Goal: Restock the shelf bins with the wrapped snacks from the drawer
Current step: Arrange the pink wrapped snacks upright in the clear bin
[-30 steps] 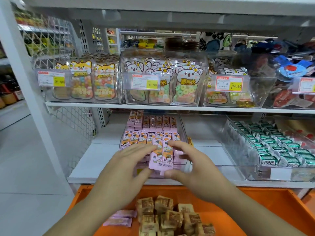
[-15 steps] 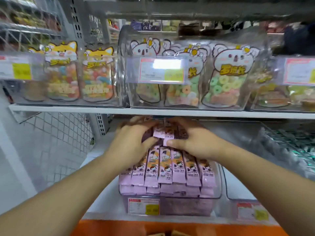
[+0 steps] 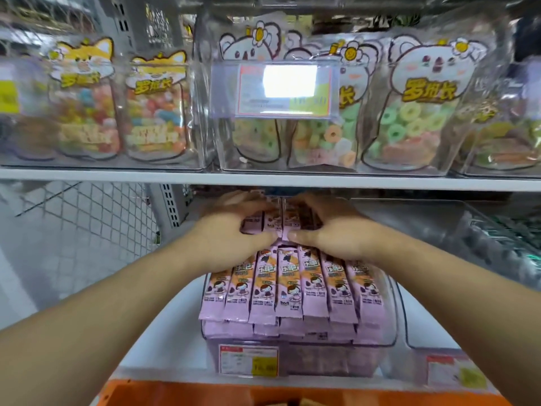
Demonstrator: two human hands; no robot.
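Together, hands (image 3: 234,230) around pink packets (image 3: 281,221).

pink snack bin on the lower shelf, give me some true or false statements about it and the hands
1. Both hands, left and right, are on the pink packs at the back of the bin. True.
2. The front row of packs stands upright on end. False: the packs lie sloped, overlapping the layer beneath.
3. The bin carries a price tag on its front. True.
4. The bags on the shelf above hold pink packs too. False: they hold coloured ring sweets.
5. The bin is nearly empty. False: it is filled to the rim.
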